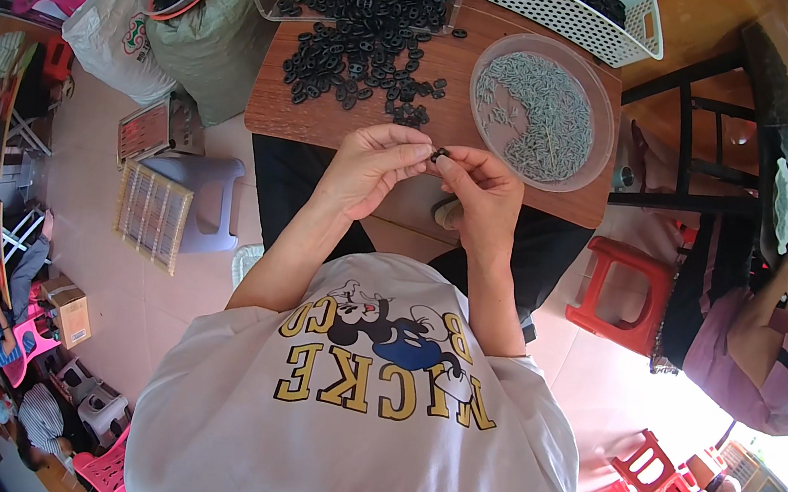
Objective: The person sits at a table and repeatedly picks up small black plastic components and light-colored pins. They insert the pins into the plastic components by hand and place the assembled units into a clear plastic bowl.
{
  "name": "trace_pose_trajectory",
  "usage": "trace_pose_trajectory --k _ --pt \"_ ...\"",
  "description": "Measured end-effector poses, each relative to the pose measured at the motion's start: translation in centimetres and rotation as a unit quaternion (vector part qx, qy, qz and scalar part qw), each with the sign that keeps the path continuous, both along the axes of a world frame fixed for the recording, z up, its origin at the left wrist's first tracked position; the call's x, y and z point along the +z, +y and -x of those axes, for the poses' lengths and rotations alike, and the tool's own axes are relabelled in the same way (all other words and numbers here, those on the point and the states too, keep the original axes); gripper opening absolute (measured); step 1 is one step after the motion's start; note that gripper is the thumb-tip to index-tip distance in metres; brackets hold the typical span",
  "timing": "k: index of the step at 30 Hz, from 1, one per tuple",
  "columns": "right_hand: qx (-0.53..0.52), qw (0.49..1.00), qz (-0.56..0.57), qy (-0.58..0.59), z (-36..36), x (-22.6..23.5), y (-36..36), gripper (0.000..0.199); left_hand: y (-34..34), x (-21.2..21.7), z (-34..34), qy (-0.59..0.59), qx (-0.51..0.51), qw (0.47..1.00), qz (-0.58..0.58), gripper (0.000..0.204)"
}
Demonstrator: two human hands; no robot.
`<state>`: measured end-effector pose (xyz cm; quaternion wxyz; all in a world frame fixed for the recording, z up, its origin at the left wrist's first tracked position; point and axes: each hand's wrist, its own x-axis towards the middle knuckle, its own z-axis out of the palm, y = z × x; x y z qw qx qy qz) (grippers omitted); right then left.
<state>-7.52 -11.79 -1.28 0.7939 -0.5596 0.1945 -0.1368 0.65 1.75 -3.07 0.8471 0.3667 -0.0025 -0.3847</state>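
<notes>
My left hand (376, 170) and my right hand (481, 190) meet just off the table's near edge, thumbs and fingers pinched together. A small black plastic part (439, 154) sits between the fingertips, gripped by my right hand. Whatever my left fingertips pinch against it is too small to make out. Beyond my hands, a loose heap of black oval parts with holes (353, 59) spreads over the brown table (277, 116), spilling from a clear tray (457, 8). To the right stands a round translucent tub (607, 139) with many small silver screws (552, 118).
A white perforated basket (626, 40) of black parts stands at the far right. Left of the table, sacks (203, 51) carry a bowl (153, 5) of black pieces. A red stool (619, 295) and a person in pink (763, 365) are at the right; a grey stool (207, 203) is left.
</notes>
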Motion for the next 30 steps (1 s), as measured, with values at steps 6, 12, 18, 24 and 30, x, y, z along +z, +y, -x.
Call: trace_pose_trajectory --k 6,12,18,24,30 --pt "0.001 0.999 0.028 0.024 0.3 -0.2 -0.3 0.014 -0.4 0.2 0.4 -0.042 0.012 0.999 -0.017 0.016" --pt "-0.016 0.991 0.118 0.060 0.8 0.2 0.1 0.014 -0.4 1.0 0.4 -0.152 0.012 0.982 -0.113 0.031" --pt "-0.004 0.992 0.112 0.064 0.6 0.4 0.3 0.012 0.1 0.7 0.2 -0.144 -0.020 0.984 -0.101 0.034" --pt "-0.038 0.995 0.085 0.028 0.1 -0.4 0.6 0.010 -0.3 0.3 0.2 -0.077 0.016 0.995 -0.063 0.030" --pt "-0.058 0.982 0.179 0.033 0.3 -0.8 0.8 0.011 0.0 -0.1 0.1 -0.085 0.022 0.992 -0.095 0.028"
